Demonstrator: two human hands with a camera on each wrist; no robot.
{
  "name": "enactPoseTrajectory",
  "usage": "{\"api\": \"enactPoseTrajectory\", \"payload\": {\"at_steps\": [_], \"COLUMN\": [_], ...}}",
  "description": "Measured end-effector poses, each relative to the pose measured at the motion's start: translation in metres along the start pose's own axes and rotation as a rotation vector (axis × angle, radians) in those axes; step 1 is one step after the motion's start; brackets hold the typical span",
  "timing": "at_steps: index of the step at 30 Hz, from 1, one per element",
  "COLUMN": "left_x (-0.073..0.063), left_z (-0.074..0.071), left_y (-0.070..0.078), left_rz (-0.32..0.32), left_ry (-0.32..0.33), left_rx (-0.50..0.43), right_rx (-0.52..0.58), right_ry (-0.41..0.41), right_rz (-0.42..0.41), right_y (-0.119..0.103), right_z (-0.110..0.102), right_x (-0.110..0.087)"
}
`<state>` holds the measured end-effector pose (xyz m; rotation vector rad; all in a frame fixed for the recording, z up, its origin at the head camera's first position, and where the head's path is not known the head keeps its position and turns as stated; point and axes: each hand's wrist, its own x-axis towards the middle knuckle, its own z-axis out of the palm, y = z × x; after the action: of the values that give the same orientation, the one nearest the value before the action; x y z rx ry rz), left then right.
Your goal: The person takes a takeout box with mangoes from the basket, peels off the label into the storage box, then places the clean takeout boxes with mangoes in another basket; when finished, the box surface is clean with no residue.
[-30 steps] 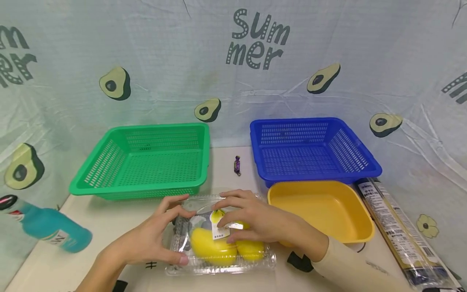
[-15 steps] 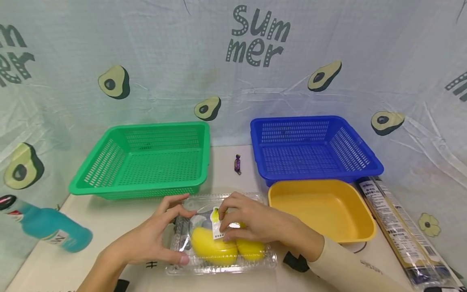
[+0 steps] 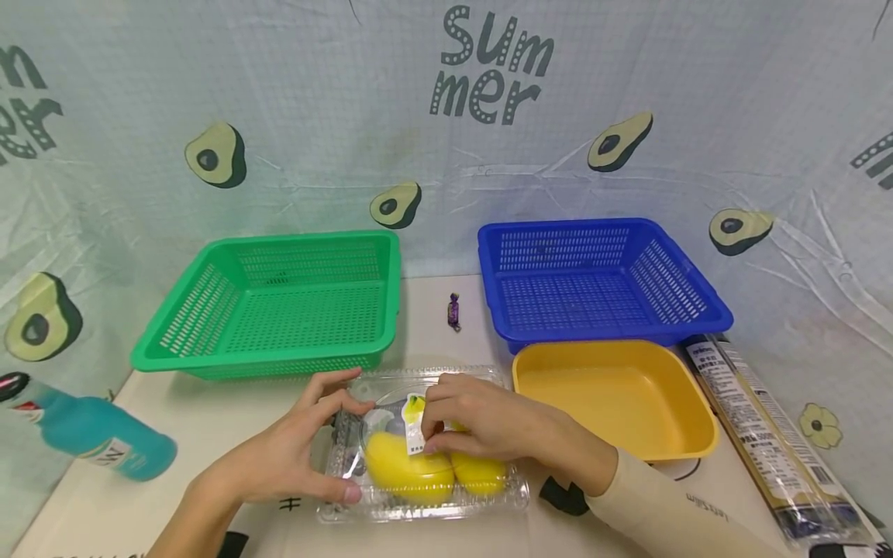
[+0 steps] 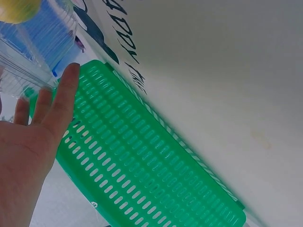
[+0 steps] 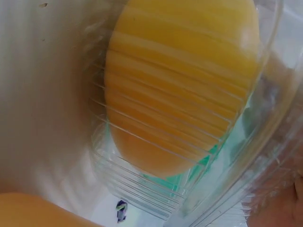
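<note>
The clear box (image 3: 422,513) sits low in the middle of the frame on the worktop (image 3: 237,399), with yellow fruits (image 3: 408,469) inside. The left hand (image 3: 282,453) is spread wide, thumb and fingers resting on the box's left end. The right hand (image 3: 484,420) has curled fingers and pinches the little white label (image 3: 413,422) on top. My guess: the label is being peeled or stuck down — I can't tell which. That calls for a steady box and a slow pull or press. The green basket (image 3: 314,318) and yellow tub (image 3: 614,399) crowd the back and right edges — there's more room in front.
</note>
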<state>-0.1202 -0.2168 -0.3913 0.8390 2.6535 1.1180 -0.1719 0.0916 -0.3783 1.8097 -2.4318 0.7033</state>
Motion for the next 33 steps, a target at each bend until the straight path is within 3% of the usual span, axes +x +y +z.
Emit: {"api": "enactPoseTrajectory", "payload": {"at_steps": [23, 33], "left_x": [-0.0004, -0.0004], "left_z": [0.0007, 0.0002], "left_y": [0.0001, 0.0021], "left_rz": [0.011, -0.003], "left_ry": [-0.015, -0.019], "left_rx": [-0.027, -0.027], "right_rx": [-0.078, 0.025], "right_ry": [0.039, 0.097], "right_rz": [0.007, -0.01], "right_y": [-0.0021, 0.0021], "right_z": [0.0037, 0.0048], "right_x": [-0.0007, -0.0011]}}
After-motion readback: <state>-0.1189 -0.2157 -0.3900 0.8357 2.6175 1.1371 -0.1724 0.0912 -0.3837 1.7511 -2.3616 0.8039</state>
